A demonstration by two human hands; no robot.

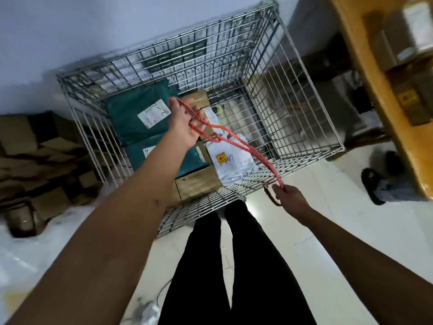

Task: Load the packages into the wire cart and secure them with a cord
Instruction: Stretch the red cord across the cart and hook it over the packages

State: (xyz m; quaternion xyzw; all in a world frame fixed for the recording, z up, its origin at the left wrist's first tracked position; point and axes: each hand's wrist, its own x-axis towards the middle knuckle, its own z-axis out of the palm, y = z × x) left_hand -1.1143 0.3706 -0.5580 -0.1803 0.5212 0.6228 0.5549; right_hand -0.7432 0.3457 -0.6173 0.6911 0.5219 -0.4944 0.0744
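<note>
A person stands at the near edge of a wire cart [302, 95], a red cord [234, 139] stretched in doubled strands between two well-separated hands. The left hand [182, 124] reaches out over the load with the cord draped across its loosely spread fingers; the right hand [287, 198] pinches the other end just outside the cart's near rim, where a hook-like end piece seems to hang, though it is too blurred to be sure.

Loading looks largely done: two green mailer bags [138, 113] lie on the left of the cart floor, a white bag [230, 160] and several cardboard boxes [199, 184] beside them, all low in the basket. Flattened cartons [39, 158] are piled on the floor to the left, and wooden shelving [384, 73] stands to the right.

The securing step appears barely begun. The cord is not yet visibly fastened to any wire; hooking it across the cart remains, by the look of it.
</note>
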